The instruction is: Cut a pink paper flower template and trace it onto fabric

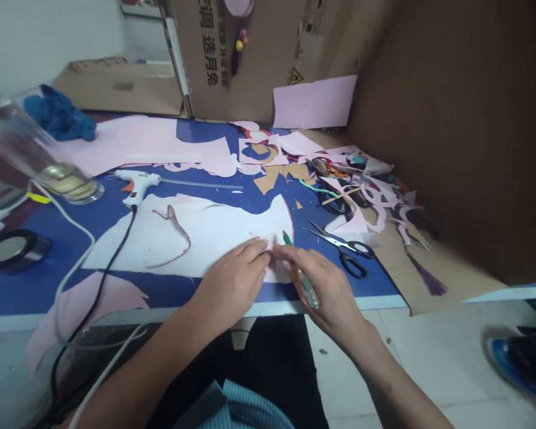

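A large white cut-out sheet [223, 226] lies on the blue table, with a curled red-edged strip [185, 235] on its left half. Near the sheet's right end, my left hand [239, 271] presses a small pale pink piece [270, 239] with its fingertips, fingers bent together. My right hand [319, 280] touches the same piece from the other side. A green pen [308, 289] is held in my right hand, its green end pointing up and away. Black-handled scissors [343, 245] lie partly open to the right of my right hand.
A white glue gun [137, 183], its black cable crossing the sheet, lies at the left. Further left are a tape roll [14, 251] and a clear container [67, 179]. Paper scraps [339, 179] pile up at the back right, before cardboard walls [254, 59]. A person's shoe [518, 363] shows far right.
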`<state>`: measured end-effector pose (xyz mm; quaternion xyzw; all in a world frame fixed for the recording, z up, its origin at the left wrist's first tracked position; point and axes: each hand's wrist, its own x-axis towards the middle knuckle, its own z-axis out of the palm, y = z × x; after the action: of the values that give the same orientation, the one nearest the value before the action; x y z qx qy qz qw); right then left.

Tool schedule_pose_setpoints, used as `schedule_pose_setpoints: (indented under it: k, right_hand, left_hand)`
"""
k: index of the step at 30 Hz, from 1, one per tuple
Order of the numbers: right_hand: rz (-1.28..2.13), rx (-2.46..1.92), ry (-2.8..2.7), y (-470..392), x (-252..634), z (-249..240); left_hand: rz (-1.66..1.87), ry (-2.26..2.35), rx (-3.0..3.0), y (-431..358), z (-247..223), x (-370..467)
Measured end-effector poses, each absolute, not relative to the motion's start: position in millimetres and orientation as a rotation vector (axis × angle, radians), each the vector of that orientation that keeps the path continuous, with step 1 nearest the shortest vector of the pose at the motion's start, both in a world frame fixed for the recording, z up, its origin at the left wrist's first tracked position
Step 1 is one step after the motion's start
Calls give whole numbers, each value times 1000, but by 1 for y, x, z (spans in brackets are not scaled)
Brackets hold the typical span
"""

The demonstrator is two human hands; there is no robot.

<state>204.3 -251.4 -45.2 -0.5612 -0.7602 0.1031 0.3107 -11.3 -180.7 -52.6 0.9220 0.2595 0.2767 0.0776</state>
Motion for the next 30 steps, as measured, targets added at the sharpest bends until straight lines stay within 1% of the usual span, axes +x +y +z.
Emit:
schedule_pose_setpoints:
  k: [8,16,24,30]
  right_hand:
    - [175,-1528,-2053,-252,205,-49]
    - [97,-1522,-2062,-253,205,-50]
    - [80,-1520,-2067,-254,205,-52]
    - [60,-1510,-2071,-253,204,-52]
  left_hand:
    - [685,783,2718,-176,-46,-14]
    - [589,612,2611,-149,-39,-26]
    - [472,529,2561,-134,-31,-31]
    - [429,516,2621,-127,-35,-33]
